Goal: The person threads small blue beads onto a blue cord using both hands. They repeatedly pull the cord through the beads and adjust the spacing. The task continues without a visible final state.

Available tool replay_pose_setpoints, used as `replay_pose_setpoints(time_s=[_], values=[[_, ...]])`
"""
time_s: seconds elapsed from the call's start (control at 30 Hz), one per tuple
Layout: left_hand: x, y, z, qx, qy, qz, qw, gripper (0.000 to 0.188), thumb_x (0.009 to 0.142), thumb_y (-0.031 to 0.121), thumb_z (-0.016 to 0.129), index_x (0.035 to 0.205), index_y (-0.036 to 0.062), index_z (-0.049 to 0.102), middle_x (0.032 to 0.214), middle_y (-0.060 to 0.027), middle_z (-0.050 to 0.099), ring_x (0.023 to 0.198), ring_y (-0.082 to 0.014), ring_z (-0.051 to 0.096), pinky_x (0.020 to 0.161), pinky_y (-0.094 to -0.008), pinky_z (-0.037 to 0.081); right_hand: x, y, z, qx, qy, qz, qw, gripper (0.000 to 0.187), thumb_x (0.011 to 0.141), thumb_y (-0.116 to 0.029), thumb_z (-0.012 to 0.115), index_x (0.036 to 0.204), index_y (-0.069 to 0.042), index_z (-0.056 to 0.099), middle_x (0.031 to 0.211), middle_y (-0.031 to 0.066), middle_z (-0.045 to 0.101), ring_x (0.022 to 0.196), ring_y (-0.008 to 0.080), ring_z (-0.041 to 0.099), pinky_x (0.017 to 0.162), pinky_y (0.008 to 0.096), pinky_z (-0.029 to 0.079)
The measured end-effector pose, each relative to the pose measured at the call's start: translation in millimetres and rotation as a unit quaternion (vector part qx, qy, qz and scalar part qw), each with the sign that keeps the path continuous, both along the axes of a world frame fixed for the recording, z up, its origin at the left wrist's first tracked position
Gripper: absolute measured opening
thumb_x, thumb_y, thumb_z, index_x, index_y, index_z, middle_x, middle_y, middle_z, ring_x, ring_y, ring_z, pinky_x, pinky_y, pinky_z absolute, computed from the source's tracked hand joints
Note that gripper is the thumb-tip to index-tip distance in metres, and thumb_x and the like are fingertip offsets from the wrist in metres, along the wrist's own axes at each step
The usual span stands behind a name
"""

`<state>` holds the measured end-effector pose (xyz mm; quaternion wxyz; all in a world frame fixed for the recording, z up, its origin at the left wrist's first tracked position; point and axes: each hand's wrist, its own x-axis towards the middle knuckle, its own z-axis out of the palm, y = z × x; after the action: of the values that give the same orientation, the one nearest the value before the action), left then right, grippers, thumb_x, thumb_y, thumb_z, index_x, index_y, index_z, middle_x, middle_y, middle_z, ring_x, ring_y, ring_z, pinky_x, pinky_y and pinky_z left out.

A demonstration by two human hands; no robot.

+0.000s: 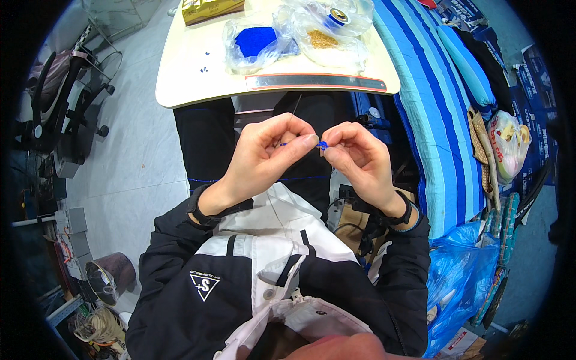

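Note:
A tiny cluster of blue beads (323,145) is pinched between the thumb and finger of my right hand (363,159). Close beside it, my left hand (267,153) has its thumb and forefinger pressed together, their tips almost touching the cluster. A speck of blue shows inside the left hand's curl, but what those fingertips grip is too small to make out. From above the left fingers a thin dark strand (297,104) points up toward the table. Blue thread (300,178) runs across below my hands, over my lap.
On the cream table (180,84) ahead lie a bag of blue beads (255,42), a bag of gold beads (323,39), a ruler (315,81) along the near edge and a few loose beads (204,69). A striped blue mattress (444,138) borders the right; an office chair (66,108) stands left.

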<state>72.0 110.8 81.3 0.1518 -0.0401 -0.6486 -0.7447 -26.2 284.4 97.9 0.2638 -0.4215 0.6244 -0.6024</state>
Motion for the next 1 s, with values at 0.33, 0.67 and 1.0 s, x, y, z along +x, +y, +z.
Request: replay_pose_setpoints(time_s=[0.33, 0.67, 1.0], values=[[-1.4, -1.6, -1.2, -0.026, 0.038, 0.016, 0.999, 0.009, 0.086, 0.006, 0.062, 0.093, -0.0002, 0.063, 0.062, 0.0063, 0.048, 0.054, 0.0012, 0.033, 0.047, -0.0169, 0.023, 2.9, -6.6, -3.0, -0.074, 0.120, -0.096, 0.985, 0.009, 0.079, 0.004, 0.064, 0.087, 0.002, 0.062, 0.081, 0.0041, 0.059, 0.059, 0.0039, 0.042, 0.054, 0.0187, 0.035], [-2.2, -2.6, 1.6, -0.211, 0.136, 0.078, 0.965, 0.013, 0.079, 0.000, 0.067, 0.091, -0.0002, 0.065, 0.068, -0.0030, 0.061, 0.051, -0.0041, 0.049, 0.044, -0.0184, 0.034, 1.2, -6.5, -5.5, -0.097, 0.198, -0.118, 0.968, 0.009, 0.075, 0.004, 0.067, 0.082, 0.000, 0.062, 0.081, 0.0055, 0.062, 0.054, 0.0057, 0.042, 0.050, 0.0199, 0.034], [-1.5, -3.6, 1.2, -0.266, 0.164, 0.089, 0.946, 0.014, 0.075, -0.002, 0.066, 0.089, -0.0013, 0.064, 0.072, -0.0094, 0.063, 0.052, -0.0143, 0.058, 0.048, -0.0227, 0.044, 3.4, -5.1, 0.4, -0.067, -0.012, -0.042, 0.997, 0.012, 0.087, -0.003, 0.060, 0.097, 0.003, 0.056, 0.088, 0.0033, 0.058, 0.071, 0.0034, 0.049, 0.061, 0.0174, 0.041]])
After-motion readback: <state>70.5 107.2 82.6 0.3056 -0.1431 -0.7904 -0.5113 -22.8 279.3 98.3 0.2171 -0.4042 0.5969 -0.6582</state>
